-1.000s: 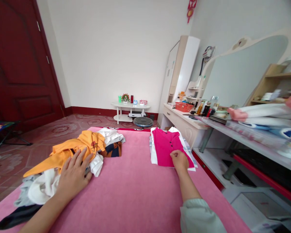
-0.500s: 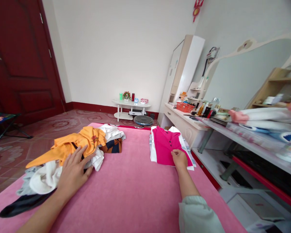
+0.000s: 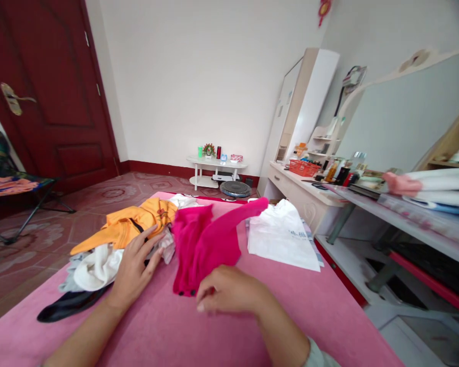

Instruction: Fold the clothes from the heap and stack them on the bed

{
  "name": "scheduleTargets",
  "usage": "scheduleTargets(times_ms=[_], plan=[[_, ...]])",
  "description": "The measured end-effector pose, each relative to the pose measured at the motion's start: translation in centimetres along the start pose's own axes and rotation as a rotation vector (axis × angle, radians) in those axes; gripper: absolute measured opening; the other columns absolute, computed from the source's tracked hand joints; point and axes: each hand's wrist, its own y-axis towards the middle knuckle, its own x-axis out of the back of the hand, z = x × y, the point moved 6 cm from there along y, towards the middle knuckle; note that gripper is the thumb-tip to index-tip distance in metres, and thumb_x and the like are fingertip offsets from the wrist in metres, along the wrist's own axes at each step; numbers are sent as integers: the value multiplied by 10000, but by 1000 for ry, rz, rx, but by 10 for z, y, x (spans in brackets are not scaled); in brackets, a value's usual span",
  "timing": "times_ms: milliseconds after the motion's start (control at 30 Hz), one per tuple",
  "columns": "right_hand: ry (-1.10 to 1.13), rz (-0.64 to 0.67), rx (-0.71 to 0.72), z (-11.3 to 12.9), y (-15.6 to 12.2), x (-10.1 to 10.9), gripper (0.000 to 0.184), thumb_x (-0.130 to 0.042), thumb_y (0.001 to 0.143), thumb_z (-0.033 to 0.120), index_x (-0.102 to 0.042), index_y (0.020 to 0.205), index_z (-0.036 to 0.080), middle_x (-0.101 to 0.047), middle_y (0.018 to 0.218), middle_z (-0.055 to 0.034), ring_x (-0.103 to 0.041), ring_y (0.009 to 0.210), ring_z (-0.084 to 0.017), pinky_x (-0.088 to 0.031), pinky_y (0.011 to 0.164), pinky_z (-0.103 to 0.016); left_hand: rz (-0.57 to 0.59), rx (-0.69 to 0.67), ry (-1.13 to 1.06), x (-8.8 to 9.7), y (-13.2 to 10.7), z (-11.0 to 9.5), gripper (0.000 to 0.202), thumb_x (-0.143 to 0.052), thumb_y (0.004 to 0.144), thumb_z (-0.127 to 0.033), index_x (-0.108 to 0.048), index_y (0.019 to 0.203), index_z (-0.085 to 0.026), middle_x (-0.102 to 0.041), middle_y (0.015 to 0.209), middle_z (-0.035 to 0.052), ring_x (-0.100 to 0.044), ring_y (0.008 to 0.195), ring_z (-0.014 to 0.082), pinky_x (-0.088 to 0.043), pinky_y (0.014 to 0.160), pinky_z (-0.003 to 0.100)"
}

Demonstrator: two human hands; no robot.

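Observation:
My right hand (image 3: 229,293) is closed on the edge of a magenta buttoned shirt (image 3: 206,239), which hangs crumpled above the middle of the pink bed cover (image 3: 222,336). My left hand (image 3: 135,267) lies flat, fingers spread, on a heap of clothes (image 3: 99,260) at the left: an orange garment (image 3: 132,224), white pieces and a dark one. A folded white shirt (image 3: 281,237) tops a small stack at the right side of the cover.
A dressing table (image 3: 306,191) with bottles and a red basket stands to the right, with shelves nearer me. A small white table (image 3: 216,165) stands by the far wall. A dark red door (image 3: 49,92) and a folding chair (image 3: 11,186) are at the left.
My right hand has pulled the magenta shirt off the folded stack and dragged it left towards the middle, uncovering the white shirt. My left hand stays on the clothes heap.

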Motion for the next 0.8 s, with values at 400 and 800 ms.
scheduleTargets(times_ms=[400, 800], plan=[[1, -728, 22, -63, 15, 25, 546, -440, 729, 46, -556, 1232, 224, -483, 1335, -92, -613, 850, -150, -503, 786, -319, 435, -10, -67, -31, -3, -22, 271, -531, 814, -208, -620, 1070, -213, -640, 1006, 70, -563, 982, 230, -442, 878, 344], [-160, -626, 71, -57, 15, 19, 217, -470, 788, 98, -667, 819, 183, -634, 796, -44, -577, 763, -169, -444, 706, -281, 468, -141, -690, 34, 20, -131, 262, -507, 666, 29, -641, 760, -176, -600, 799, 13, -565, 762, 124, -436, 705, 231]])
